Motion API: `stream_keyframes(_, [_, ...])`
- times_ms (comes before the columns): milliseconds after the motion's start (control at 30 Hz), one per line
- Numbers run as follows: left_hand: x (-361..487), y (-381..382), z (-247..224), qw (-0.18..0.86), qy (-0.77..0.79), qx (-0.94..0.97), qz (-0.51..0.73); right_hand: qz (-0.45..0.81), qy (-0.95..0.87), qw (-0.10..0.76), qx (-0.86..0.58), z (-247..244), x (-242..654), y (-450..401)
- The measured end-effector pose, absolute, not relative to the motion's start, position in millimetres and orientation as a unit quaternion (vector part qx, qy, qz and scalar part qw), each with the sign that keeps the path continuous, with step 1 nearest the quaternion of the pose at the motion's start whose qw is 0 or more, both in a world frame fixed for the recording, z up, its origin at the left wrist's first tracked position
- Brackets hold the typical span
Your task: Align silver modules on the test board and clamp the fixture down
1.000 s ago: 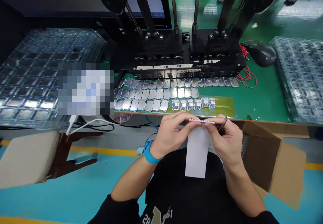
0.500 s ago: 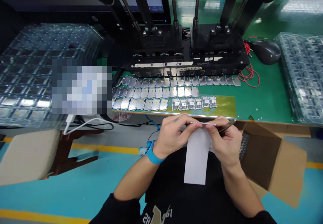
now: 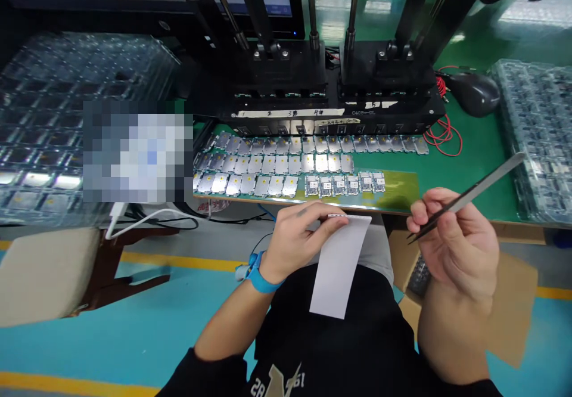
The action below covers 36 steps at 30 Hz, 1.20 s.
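My left hand (image 3: 300, 239) pinches the top edge of a white paper strip (image 3: 337, 275), which hangs down in front of my black shirt. Along its folded top edge small markings show, too fine to read. Over to the right, my right hand (image 3: 458, 245) is closed around dark metal tweezers (image 3: 467, 197), their tips pointing down and left, apart from the paper. Beyond the hands, near the bench edge, lies a short row of small circuit boards with white labels (image 3: 338, 185). Rows of silver-shielded boards (image 3: 268, 163) lie beside and behind it.
A black test fixture (image 3: 330, 105) with switches stands behind the boards. Clear plastic trays (image 3: 540, 140) are stacked at right, more trays (image 3: 58, 123) at left. A mouse (image 3: 473, 92) and red wires (image 3: 447, 137) lie on the green mat. An open cardboard box (image 3: 513, 307) sits below right.
My right hand has let go of the paper strip and moved right, turning palm up with the tweezers. The left hand keeps the strip, which now hangs slightly further left and tilted.
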State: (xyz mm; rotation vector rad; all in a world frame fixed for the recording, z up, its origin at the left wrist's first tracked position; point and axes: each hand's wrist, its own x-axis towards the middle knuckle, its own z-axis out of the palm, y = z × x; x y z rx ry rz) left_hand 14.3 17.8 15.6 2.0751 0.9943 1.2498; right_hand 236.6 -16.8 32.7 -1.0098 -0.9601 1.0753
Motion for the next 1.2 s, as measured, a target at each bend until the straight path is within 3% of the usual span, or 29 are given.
stream_keyframes(167, [11.9,17.1,18.3,0.24,0.358,0.775,0.462,0.391,-0.422,0.682,-0.452,40.1,217.7,-16.1])
stream_keyframes(533, [10.6,16.2,16.9,0.223,0.352,0.778,0.469,0.334,-0.408,0.681,-0.508,36.6,198.3,-16.8])
stream_keyframes(1200, [11.0,15.8,17.7,0.217,0.351,0.782,0.467,0.348,-0.413,0.686,-0.488,34.3,197.6,-12.9])
